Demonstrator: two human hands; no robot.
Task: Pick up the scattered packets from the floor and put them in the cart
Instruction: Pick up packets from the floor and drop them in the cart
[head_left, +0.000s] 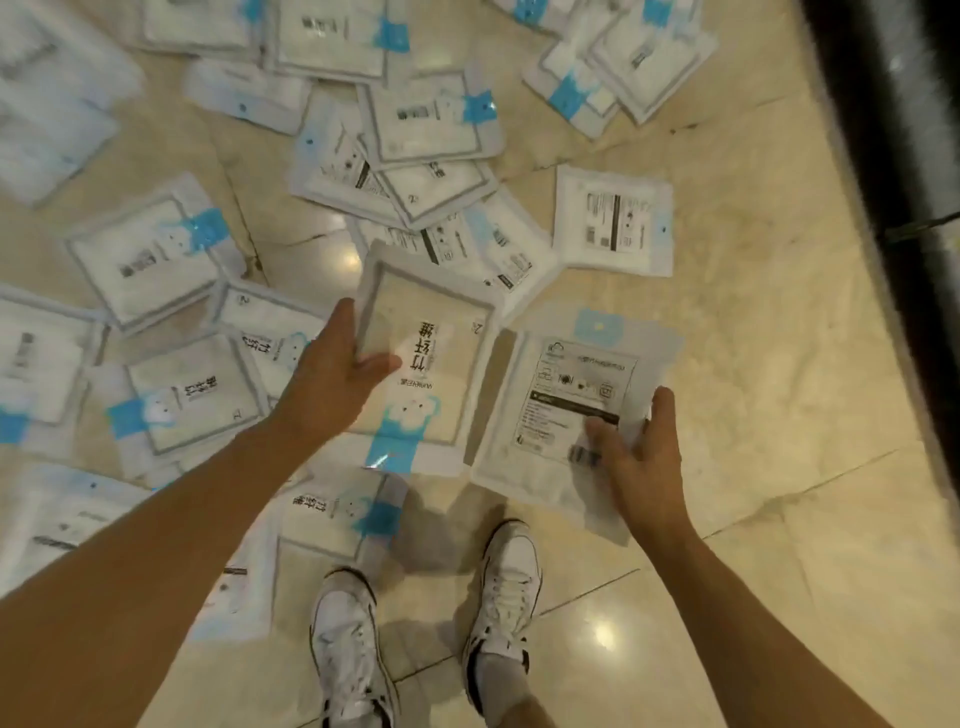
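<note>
Nearest the camera, the shoes (506, 582) stood apart on the floor (779, 364), and a near packet (337, 519) lay just ahead of the left toe.

Above that I had the left hand (332, 379) gripping the left packet (431, 364) by its side edge. The thumb lay on top and the fingers (344, 314) curled round the border, so the pouch hung flat and clear of the floor with its blue tab toward me. The right hand (644, 452) pinched the right packet (566, 395) at its near corner, label side up, thumb across the print and fingers (662, 410) wrapped round the edge. I judged the edge grips sensible: thin, slick pouches offer little else to hold, and one per hand halves the bending. The two held packets sat side by side, edges almost meeting.

Farther out, a lone packet (613, 223) lay apart on bare tile. Beyond it a heap (426, 130) overlapped loosely, with more spread to the left and at the top. By my reading most of the job remained.

I saw no cart. A dark strip (909, 130) ran down the far right, and I could not tell what it was.
</note>
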